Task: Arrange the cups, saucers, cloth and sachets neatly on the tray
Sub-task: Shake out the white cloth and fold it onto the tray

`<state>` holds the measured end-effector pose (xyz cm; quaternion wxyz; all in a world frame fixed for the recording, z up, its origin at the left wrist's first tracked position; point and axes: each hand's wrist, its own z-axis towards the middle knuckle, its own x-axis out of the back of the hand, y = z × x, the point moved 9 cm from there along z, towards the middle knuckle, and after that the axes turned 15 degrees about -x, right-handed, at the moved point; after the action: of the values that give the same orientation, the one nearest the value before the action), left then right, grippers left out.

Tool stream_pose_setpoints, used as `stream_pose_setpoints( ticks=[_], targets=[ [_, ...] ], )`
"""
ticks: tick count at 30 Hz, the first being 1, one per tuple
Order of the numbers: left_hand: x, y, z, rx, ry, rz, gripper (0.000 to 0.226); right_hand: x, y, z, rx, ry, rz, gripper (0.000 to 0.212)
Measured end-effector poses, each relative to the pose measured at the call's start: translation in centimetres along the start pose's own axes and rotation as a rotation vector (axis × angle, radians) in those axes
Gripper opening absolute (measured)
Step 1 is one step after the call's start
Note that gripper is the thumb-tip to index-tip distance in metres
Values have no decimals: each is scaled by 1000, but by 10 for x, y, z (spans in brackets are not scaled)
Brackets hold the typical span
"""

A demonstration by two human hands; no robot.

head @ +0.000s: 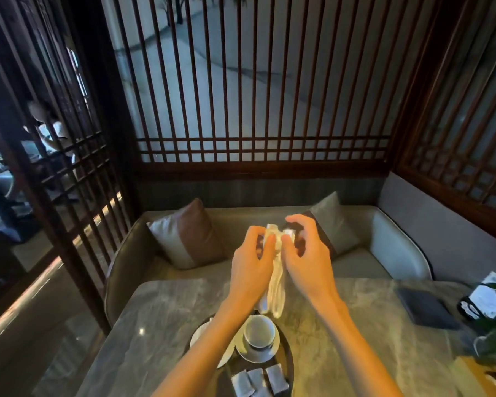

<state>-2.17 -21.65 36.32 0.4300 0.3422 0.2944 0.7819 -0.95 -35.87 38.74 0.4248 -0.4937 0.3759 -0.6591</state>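
The left hand (251,262) and right hand (307,253) are holding a white cloth (277,293) up over the worktop (155,325), the fingers (269,242) of both pinching its bunched top while its tail is hanging toward the tray (287,359). On the tray a cup (259,330) is sitting upright on a saucer (258,358), at the cloth's 6 o'clock. A second saucer (197,339) is lying at the cup's 9 o'clock, partly hidden by the left forearm, and grey sachets (258,379) are lying at its 6 o'clock
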Motion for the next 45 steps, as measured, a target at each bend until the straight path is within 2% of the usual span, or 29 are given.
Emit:
stream_pose_setpoints(
  ticks=[4,7,12,18,26,31,34,37,40,43,45],
  targets=[
    [18,12,-2,-10,-62,-133,12,-2,-14,-12,95,-276,-106,21],
    [29,15,0,22,-190,-146,12,0,-28,-17,163,-436,-239,25],
    [24,32,-6,35,-418,-208,14,3,-59,-17,322,-419,-518,9],
    [25,43,-8,107,-439,-277,19,5,-77,-18,304,-524,-604,18],
    [25,56,-9,50,-445,-227,15,8,-85,-25,286,-564,-672,19],
    [22,66,-13,61,-463,-327,20,7,-78,-20,201,-588,-621,14],
    [20,73,-13,10,-514,-250,33,10,-76,-19,164,-600,-535,12],
    [19,74,-13,-10,-538,-234,36,11,-74,-18,125,-603,-473,12],
    [25,75,-10,-4,-477,-334,31,15,-75,-12,89,-543,-290,25],
    [35,72,-5,49,-336,-520,30,26,-62,-7,55,-461,-162,56],
    [42,62,-4,119,-230,-623,33,26,-46,1,-25,-426,-83,67]
  ],
)
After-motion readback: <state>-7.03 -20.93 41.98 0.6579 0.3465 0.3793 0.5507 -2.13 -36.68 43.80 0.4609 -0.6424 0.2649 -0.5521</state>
